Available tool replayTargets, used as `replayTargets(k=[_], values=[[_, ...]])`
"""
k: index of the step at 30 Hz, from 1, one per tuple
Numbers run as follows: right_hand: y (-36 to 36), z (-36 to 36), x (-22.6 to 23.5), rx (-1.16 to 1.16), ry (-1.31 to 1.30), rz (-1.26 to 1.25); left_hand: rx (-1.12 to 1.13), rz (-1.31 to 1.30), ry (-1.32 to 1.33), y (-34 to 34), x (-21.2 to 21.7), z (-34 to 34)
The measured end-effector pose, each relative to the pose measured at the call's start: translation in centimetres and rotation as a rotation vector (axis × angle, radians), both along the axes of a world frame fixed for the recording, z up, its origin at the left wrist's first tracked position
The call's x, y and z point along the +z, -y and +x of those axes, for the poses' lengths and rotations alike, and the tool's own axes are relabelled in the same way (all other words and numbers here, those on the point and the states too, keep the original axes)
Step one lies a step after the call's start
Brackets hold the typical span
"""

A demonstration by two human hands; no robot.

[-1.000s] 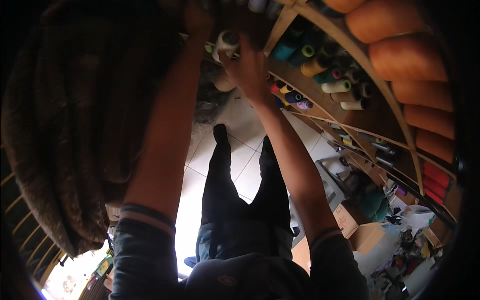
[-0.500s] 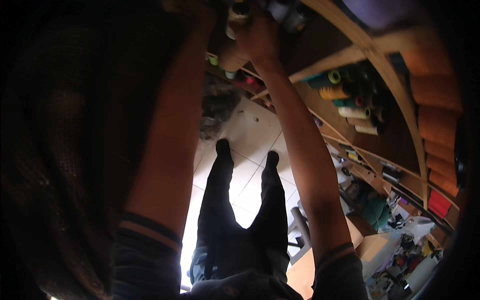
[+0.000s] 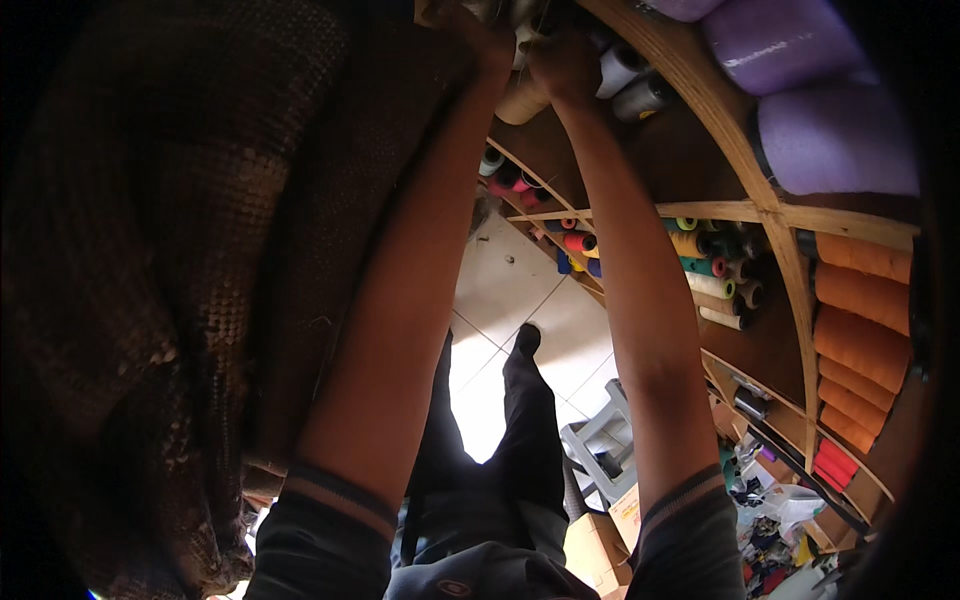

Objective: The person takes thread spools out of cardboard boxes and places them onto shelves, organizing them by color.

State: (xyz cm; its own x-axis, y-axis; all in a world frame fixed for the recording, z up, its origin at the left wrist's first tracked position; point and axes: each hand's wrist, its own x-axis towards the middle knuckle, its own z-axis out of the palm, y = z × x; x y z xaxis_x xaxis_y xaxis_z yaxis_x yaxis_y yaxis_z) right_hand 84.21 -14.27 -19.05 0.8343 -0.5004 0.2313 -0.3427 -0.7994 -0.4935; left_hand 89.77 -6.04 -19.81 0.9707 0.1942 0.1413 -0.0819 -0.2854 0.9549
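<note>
Both my arms reach up to the top of the frame. My left hand (image 3: 478, 38) and my right hand (image 3: 562, 62) are close together at a high wooden shelf (image 3: 700, 85), their fingers curled around a tan thread cone (image 3: 522, 98). Grey and white spools (image 3: 630, 82) lie just right of my right hand. The fingertips are partly hidden in shadow. A large brown woven sack (image 3: 170, 270) hangs against my left arm.
The wooden shelves (image 3: 790, 260) hold purple rolls (image 3: 810, 120), orange rolls (image 3: 860, 330) and several coloured thread cones (image 3: 710, 265). Far below are my legs on a white tiled floor (image 3: 510, 300), a grey step stool (image 3: 600, 450), cardboard boxes (image 3: 600, 540) and clutter.
My view has tilted upward and my hands rose higher, from the shelf of coloured cones to the upper shelf with the purple rolls. The two hands have come closer together.
</note>
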Motion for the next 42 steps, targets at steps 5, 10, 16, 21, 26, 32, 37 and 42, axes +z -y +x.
replayTargets(k=[5,10,16,21,26,32,37,42], values=[[-1.3,1.6,-0.3,0.051,0.055,-0.103,-0.119,-0.059,0.130,-2.3,0.1,-0.2],[-1.9,1.7,0.7,0.137,0.186,-0.046,-0.229,-0.050,0.163,-2.6,-1.1,-1.5],[-3.1,0.6,2.2,0.155,0.226,0.053,-0.289,0.015,0.142,-3.0,-3.0,-2.8],[-2.6,-0.4,1.7,0.037,0.256,-0.183,-0.410,0.155,0.057,-3.1,-4.0,-3.1],[-0.1,-0.2,0.4,-0.035,0.184,-0.128,-0.667,0.486,0.100,-0.5,-6.9,-3.8],[-2.9,-1.2,-0.1,0.140,0.678,0.094,-0.455,0.530,-0.007,-1.7,-10.1,-3.0],[-0.3,-2.5,-6.2,-0.030,0.742,0.002,-0.578,0.330,0.138,-0.4,-10.9,-3.5],[-1.4,-1.3,-6.9,0.061,0.632,-0.013,-0.624,0.034,0.109,-3.3,-12.8,-0.4]])
